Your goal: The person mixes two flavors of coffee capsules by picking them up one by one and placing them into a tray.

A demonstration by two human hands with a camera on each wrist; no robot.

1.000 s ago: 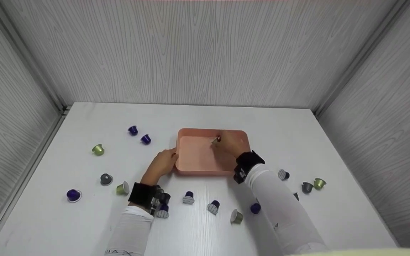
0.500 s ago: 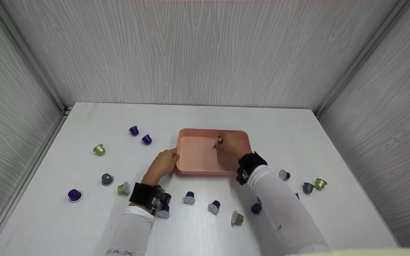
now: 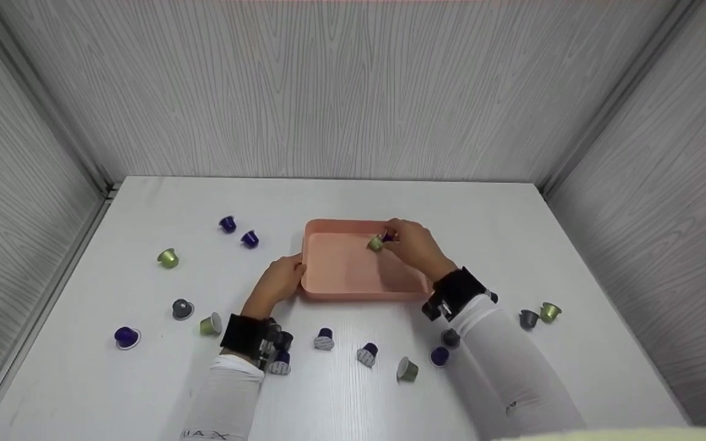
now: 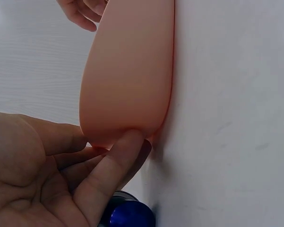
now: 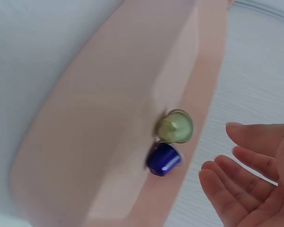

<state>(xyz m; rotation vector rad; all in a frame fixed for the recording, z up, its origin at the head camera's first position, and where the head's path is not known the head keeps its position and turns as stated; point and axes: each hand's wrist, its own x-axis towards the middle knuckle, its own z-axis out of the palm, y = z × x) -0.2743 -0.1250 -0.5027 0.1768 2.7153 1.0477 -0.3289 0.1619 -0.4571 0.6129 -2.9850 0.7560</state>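
A shallow pink tray sits mid-table. At its left side my left hand grips the wall; the left wrist view has the thumb pressed to the tray's outside. Inside the tray, by the back wall, a green coffee capsule touches a dark blue capsule. My right hand is over the tray's right part, fingers parted and holding nothing. In the right wrist view that hand is apart from both capsules.
Loose capsules lie around: two blue ones back left, a green one and a grey one at left, several in front, including a blue one, and a grey one at right. Panels enclose the table.
My right hand has let go of the green capsule, which now lies in the tray beside the blue one, and has drawn back to the right. My left hand stays on the tray.
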